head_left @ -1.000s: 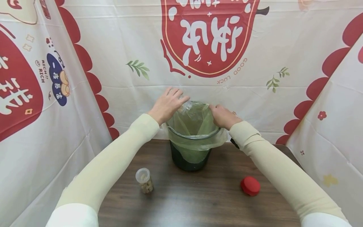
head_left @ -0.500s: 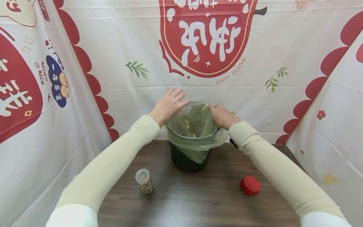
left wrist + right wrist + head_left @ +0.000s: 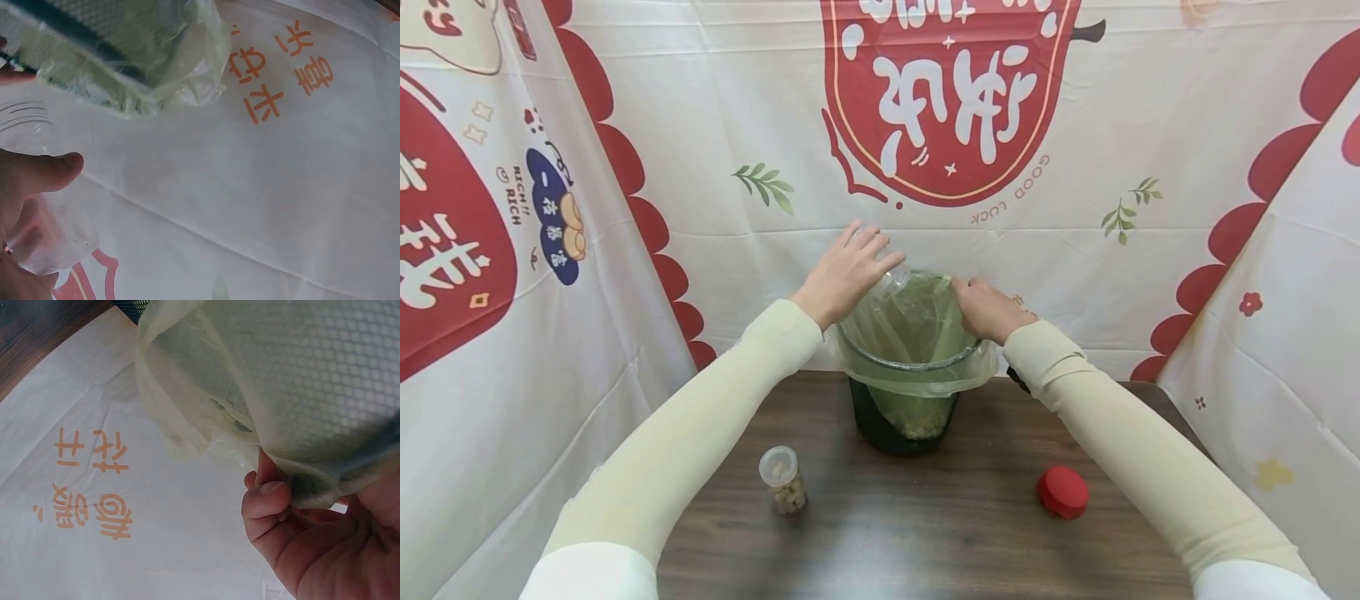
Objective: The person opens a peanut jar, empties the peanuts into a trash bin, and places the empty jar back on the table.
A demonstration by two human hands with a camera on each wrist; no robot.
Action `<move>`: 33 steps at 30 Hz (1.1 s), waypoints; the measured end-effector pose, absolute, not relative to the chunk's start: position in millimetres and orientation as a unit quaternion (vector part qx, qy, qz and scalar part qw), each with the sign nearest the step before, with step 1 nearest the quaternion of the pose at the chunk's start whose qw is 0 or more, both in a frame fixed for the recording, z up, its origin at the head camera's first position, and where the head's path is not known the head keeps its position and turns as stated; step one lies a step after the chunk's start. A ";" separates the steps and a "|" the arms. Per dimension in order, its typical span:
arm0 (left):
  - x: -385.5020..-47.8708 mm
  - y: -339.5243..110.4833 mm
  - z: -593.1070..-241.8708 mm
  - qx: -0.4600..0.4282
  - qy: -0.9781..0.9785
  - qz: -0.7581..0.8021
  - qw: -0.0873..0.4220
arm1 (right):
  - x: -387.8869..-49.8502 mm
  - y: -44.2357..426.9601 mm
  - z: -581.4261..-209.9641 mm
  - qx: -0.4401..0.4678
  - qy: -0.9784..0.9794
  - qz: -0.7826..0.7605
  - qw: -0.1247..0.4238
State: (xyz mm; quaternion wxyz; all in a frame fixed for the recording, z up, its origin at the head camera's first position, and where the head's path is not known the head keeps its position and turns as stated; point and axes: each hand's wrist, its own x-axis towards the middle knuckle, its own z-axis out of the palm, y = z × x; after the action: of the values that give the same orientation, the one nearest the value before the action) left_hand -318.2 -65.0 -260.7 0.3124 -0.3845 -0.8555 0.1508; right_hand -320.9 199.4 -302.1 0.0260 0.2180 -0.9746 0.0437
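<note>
My left hand (image 3: 847,275) grips a clear, ridged-neck plastic jar (image 3: 69,228), tipped mouth-down over the bin's far left rim. No contents show in the part of the jar visible in the left wrist view. A dark mesh trash bin (image 3: 876,425) stands against the cloth backdrop, lined with a pale green plastic bag (image 3: 910,383) folded over its rim. On the bin's right side, my right hand (image 3: 992,310) pinches the bag's edge at the rim, thumb against fingers, also plain in the right wrist view. Small pale bits show low in the bag.
A small clear jar (image 3: 784,485) holding tan pieces stands at the left on the brown wooden table (image 3: 895,533). Toward the right lies a red screw lid (image 3: 1063,492). White printed cloth (image 3: 700,275) encloses the back and both sides.
Half a second ago pale pieces were dropping from the jar into the bag; now none are falling. The left hand has risen slightly with the jar; the right hand keeps its place.
</note>
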 end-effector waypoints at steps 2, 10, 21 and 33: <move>-318.6 -65.6 -257.5 -0.383 -0.856 0.135 0.321 | -321.4 199.6 -303.0 0.220 -0.974 0.045 0.030; -320.3 -67.8 -254.7 -0.377 -0.851 0.105 0.350 | -321.8 200.7 -305.2 0.228 -0.971 0.047 0.048; -317.8 -66.4 -274.6 -0.388 -0.852 0.145 0.321 | -321.3 199.4 -306.1 0.222 -0.973 0.041 0.040; -315.5 -69.5 -263.5 -0.376 -0.861 0.154 0.307 | -321.8 200.2 -305.7 0.219 -0.974 0.043 0.038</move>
State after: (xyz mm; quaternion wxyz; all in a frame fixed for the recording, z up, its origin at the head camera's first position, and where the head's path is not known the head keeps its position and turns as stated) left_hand -315.5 -69.5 -263.5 0.3068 -0.3756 -0.8608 0.1545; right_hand -321.8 200.2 -305.7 0.0375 0.2192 -0.9740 0.0434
